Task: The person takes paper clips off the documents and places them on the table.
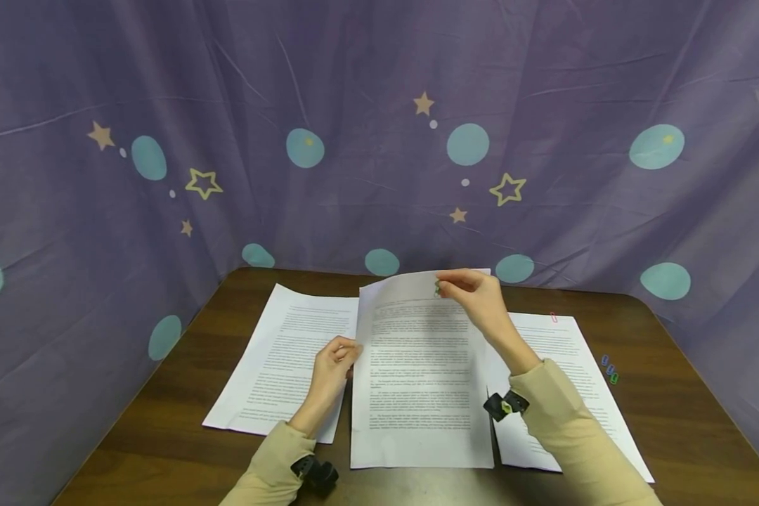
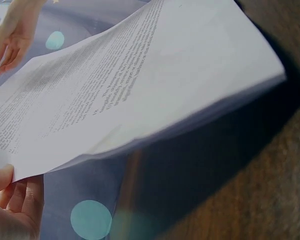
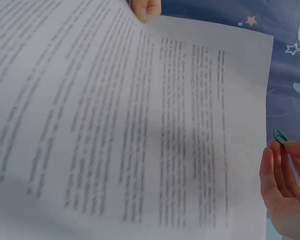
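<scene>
My left hand (image 1: 334, 365) pinches the left edge of a stack of printed sheets (image 1: 420, 365), thumb on top and fingers beneath. The stack is lifted and tilted, its top edge bowed, as the left wrist view shows along its thick edge. A green paper clip (image 3: 280, 136) is pinched between thumb and fingertips of my right hand (image 1: 477, 299), close by the top edge of the stack. In the right wrist view the clip's loop points up, just beyond the paper's edge (image 3: 268, 100).
Another printed stack (image 1: 278, 358) lies on the brown table (image 1: 158, 422) at the left. A third stack (image 1: 569, 379), with a red paper clip (image 1: 553, 318) at its top, lies at the right. Beside it are blue clips (image 1: 610, 369) and a green clip (image 1: 614, 379). A purple curtain (image 1: 367, 197) hangs behind.
</scene>
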The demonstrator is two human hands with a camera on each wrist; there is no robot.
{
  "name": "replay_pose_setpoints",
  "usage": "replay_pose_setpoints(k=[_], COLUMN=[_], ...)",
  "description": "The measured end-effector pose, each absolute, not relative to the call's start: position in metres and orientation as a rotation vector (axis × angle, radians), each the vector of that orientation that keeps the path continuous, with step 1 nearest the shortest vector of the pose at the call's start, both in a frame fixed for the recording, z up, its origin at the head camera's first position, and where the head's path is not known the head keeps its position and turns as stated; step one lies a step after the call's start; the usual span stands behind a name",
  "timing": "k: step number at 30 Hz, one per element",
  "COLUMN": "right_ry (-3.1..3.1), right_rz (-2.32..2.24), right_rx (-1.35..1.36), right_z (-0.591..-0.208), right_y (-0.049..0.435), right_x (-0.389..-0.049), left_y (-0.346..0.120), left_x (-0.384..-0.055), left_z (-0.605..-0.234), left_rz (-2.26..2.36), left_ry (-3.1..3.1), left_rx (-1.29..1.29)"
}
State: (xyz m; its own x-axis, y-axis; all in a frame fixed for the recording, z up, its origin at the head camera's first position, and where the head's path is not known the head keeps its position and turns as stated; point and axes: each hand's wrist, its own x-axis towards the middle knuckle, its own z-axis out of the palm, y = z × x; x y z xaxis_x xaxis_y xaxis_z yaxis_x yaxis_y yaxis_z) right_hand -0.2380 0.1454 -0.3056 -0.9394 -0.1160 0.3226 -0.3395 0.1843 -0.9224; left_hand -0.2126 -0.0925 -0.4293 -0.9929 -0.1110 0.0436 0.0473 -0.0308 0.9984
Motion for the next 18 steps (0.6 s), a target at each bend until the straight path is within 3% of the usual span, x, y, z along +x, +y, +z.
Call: replay_pose_setpoints(k=[18], right_ry=[-2.297], right_rz=[1.820], right_rx=[0.311], right_z=[-0.343], right_y=[0.191], right_x=[-0.238], left_y=[-0.093], left_x=[-0.212], left_z=[-0.432], left_rz=[-2.185], left_ry=[-2.098], left_rx=[0.107])
